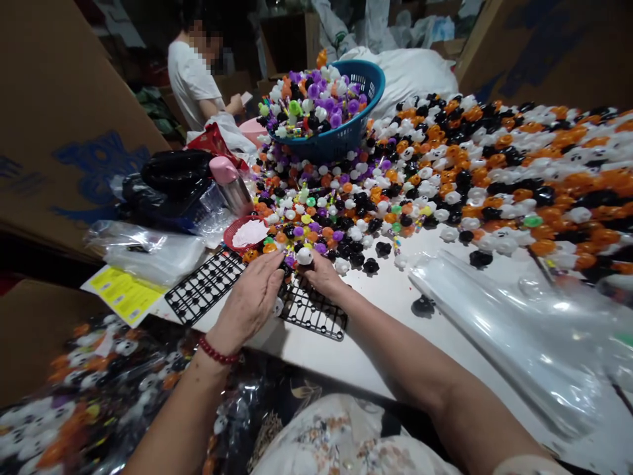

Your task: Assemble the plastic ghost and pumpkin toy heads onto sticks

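My right hand (324, 276) has its fingers closed at a small white round toy head (304, 256) with dark marks, at the near edge of the toy pile. Beside it, my left hand (254, 293), a red bead bracelet on its wrist, is curled with the fingers together; its palm side is hidden. A small pale piece (277, 307) peeks out below the left palm. Under and beside the hands lie two black plastic grids with round holes: one grid (319, 316) below the right hand, another grid (202, 287) left of the left hand.
Small toys (435, 171) in orange, white, black and purple cover the table's far side. Behind stands a blue basket (341, 135) heaped with more. Clear plastic bags (504, 336) lie at right. A red basket (230, 234) and pink-lidded flask (232, 185) stand left. A person (192, 86) is behind.
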Action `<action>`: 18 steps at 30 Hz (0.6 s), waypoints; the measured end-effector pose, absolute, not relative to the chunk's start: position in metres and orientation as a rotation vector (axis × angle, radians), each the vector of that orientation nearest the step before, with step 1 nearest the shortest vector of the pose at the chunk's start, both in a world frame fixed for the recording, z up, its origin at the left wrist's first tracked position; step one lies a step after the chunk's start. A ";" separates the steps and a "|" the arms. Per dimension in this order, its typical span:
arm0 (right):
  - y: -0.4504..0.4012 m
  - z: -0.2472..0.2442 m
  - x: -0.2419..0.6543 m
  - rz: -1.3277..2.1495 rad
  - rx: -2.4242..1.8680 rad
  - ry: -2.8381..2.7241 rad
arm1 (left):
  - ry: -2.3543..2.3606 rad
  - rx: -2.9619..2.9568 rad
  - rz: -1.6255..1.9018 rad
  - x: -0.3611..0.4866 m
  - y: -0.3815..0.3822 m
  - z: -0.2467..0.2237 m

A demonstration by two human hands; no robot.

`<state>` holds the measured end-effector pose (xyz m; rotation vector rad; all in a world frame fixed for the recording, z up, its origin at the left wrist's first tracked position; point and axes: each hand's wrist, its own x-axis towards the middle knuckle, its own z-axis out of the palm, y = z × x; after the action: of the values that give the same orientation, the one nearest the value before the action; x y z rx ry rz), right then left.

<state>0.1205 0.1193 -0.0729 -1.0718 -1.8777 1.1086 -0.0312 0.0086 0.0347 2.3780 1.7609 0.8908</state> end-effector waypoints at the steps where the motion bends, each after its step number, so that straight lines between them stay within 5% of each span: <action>1: 0.120 -0.073 0.119 1.086 -1.065 -1.903 | 1.735 2.385 0.850 -0.032 0.012 0.033; 18: 0.128 -0.052 0.114 0.924 -1.088 -2.267 | 1.625 2.517 0.469 -0.031 0.034 0.032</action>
<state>0.1142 0.1279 -0.0519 -1.0879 -2.2674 0.9242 -0.0306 0.0338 0.0320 2.5172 1.6252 0.4691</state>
